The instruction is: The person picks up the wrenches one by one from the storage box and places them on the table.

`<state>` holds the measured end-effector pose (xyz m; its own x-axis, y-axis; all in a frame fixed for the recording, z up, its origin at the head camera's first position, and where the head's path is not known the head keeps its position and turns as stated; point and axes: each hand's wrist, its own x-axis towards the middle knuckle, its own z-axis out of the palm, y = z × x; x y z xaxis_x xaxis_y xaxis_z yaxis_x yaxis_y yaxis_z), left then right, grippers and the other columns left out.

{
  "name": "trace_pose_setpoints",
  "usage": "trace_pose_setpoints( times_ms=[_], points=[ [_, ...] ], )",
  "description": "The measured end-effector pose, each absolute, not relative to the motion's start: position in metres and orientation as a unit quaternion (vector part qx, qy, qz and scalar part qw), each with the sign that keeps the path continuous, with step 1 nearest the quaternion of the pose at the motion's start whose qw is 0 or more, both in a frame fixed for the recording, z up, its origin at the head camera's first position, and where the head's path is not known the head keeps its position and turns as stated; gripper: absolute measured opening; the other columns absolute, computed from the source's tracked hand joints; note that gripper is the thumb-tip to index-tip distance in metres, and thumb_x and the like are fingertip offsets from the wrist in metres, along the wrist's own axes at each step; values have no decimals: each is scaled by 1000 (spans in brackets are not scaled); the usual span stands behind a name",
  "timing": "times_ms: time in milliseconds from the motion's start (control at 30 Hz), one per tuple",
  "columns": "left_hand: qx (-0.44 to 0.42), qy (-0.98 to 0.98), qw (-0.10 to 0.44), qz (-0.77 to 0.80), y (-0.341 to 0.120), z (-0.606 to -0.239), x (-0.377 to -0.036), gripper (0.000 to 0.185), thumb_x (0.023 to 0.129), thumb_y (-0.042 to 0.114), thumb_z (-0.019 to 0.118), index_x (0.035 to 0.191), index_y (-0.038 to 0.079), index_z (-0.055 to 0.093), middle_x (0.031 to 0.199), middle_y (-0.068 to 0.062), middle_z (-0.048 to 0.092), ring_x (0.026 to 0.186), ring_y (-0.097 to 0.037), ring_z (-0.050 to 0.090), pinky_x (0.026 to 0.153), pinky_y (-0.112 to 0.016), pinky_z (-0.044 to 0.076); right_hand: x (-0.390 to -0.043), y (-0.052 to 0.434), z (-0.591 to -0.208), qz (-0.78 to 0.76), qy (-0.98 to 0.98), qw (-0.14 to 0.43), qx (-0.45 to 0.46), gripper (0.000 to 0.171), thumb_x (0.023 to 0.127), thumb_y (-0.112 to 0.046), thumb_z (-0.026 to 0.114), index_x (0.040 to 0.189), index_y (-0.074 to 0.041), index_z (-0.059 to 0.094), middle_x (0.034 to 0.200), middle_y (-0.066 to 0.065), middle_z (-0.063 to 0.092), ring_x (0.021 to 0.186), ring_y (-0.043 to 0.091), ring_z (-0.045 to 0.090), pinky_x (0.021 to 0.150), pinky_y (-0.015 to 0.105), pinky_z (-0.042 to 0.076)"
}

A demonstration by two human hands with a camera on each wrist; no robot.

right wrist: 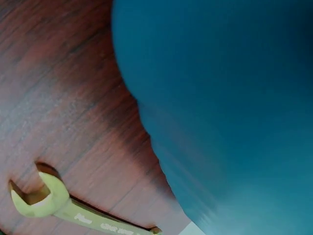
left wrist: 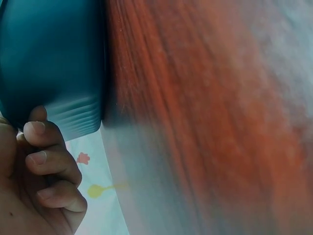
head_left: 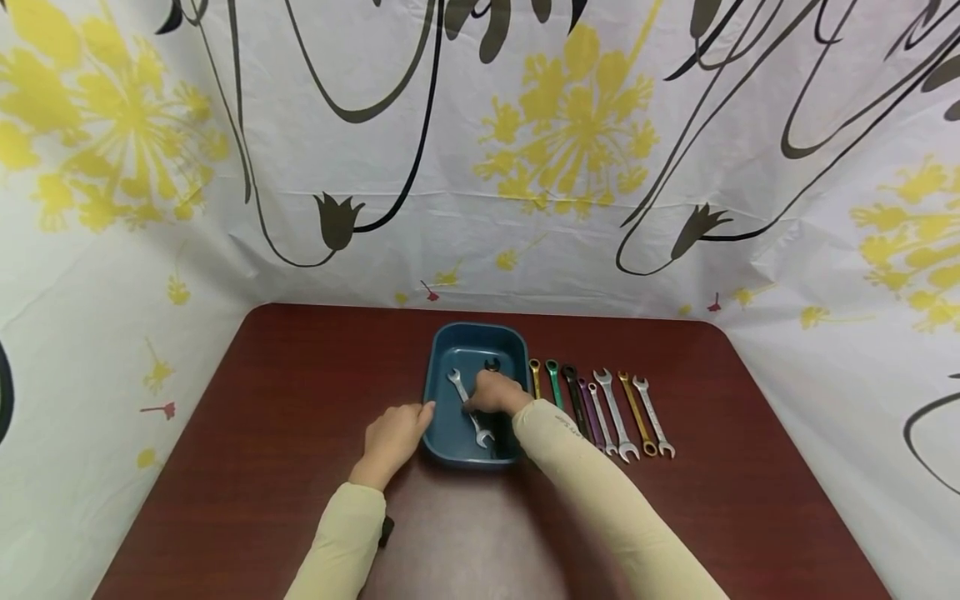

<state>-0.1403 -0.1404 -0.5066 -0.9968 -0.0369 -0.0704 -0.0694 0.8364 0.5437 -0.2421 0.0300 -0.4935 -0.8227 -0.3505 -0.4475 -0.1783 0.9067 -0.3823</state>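
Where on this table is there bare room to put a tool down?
Bare table lies left of the blue tray and right of the wrench row. Tray and row sit close together, both hands at the tray.

Teal tray: smooth plastic, slight sheen. Silver wrench inside: shiny bare metal. Wrenches at 3 o'clock: glossy coloured metal. Table: dark red wood-grain, satin. Backdrop: creased printed sheet, faintly glossy.

The left hand sits at the lower left, its fingers curled against the ribbed outer wall of a teal tub — touching it. The tub stands on a reddish-brown wooden table, blurred toward the right.
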Motion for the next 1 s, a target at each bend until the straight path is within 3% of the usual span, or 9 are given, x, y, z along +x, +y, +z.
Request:
trace_pose_setpoints(
  times_ms=[100, 300, 533, 1000],
  points=[
    [-28, 958, 30, 283, -140, -506, -140, 48, 101, 43, 43, 60, 18, 44, 55, 0, 38, 50, -16, 39, 49, -32, 29, -242, 32, -493, -169, 937, 264, -152, 44, 85, -25, 72, 51, -16, 45, 49, -5, 33, 46, 13, 42, 50, 26, 35],
    [-28, 957, 36, 287, -141, -506, -140, 48, 101, 43, 42, 60, 18, 43, 55, 1, 37, 50, -16, 37, 49, -32, 29, -244, 35, -498, -205, 923, 269, -181, 51, 86, -19, 69, 47, -17, 36, 46, -6, 26, 42, 10, 25, 46, 25, 29],
    [-27, 956, 37, 290, -141, -507, -140, 48, 101, 44, 42, 61, 18, 44, 55, 1, 37, 50, -16, 37, 50, -32, 28, -244, 40, -500, -242, 910, 278, -189, 52, 88, -17, 68, 45, -18, 38, 44, -5, 35, 41, 9, 32, 47, 23, 32],
    [-19, 958, 41, 284, -142, -507, -140, 45, 101, 42, 43, 63, 18, 46, 57, 0, 37, 50, -16, 36, 50, -32, 28, -243, 42, -494, -258, 902, 279, -205, 54, 91, -17, 64, 45, -18, 37, 44, -6, 28, 40, 8, 25, 45, 24, 28]
  ],
)
